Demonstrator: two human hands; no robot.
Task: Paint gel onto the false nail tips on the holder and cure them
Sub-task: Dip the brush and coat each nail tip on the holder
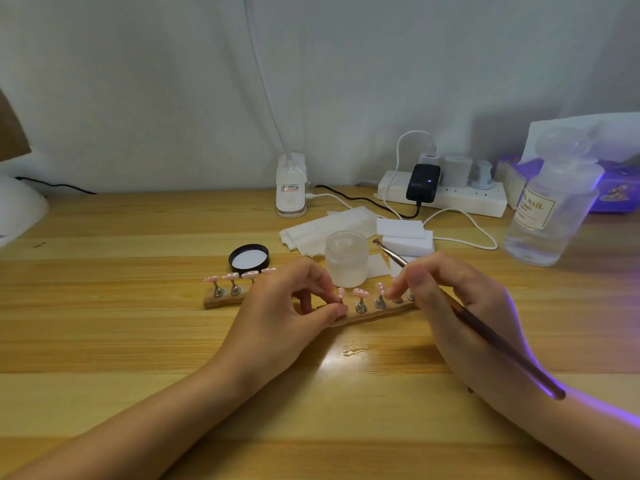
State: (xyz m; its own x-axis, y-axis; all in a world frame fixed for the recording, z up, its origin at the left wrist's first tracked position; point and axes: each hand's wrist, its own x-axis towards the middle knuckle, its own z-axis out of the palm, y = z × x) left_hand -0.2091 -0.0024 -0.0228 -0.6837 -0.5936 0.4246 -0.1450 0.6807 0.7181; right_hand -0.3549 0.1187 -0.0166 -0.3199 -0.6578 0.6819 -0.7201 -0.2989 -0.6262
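Note:
A wooden holder (221,301) lies across the table with several pink false nail tips (360,292) on small metal stands. My left hand (294,306) pinches one pink tip (341,293) near the holder's middle between thumb and fingers. My right hand (450,299) grips a thin dark brush (491,336) whose bristle end (376,242) points up and away. Its fingertips also touch a tip at the holder's right end. An open frosted gel jar (346,259) stands just behind the holder.
The jar's black lid (249,259) lies upside down at left. Paper wipes (322,226) and white foam blocks (405,235) sit behind the jar. A clear liquid bottle (550,206), a power strip (450,199), a clip lamp base (291,188) and a purple-lit device (613,188) stand at the back.

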